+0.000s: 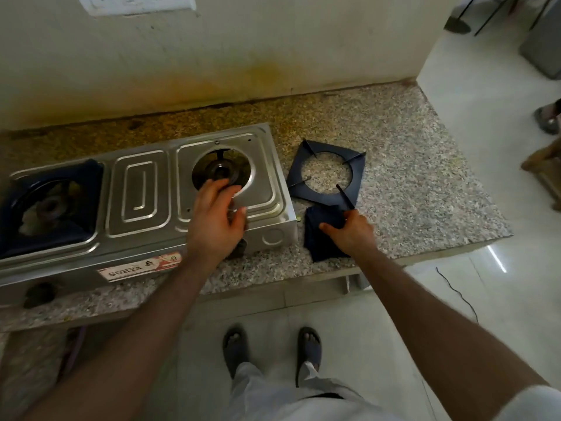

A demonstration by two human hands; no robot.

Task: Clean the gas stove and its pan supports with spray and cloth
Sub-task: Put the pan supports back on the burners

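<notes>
Stove [142, 189] set on tabletop [409, 183]. Left hand [217, 220] spread flat, fingers straight, laid at right burner rim. Cloth [321, 232] pinched by right hand [353, 235] beside stove. One support [326, 174] laid on tabletop, other [50, 205] kept on left burner.
</notes>
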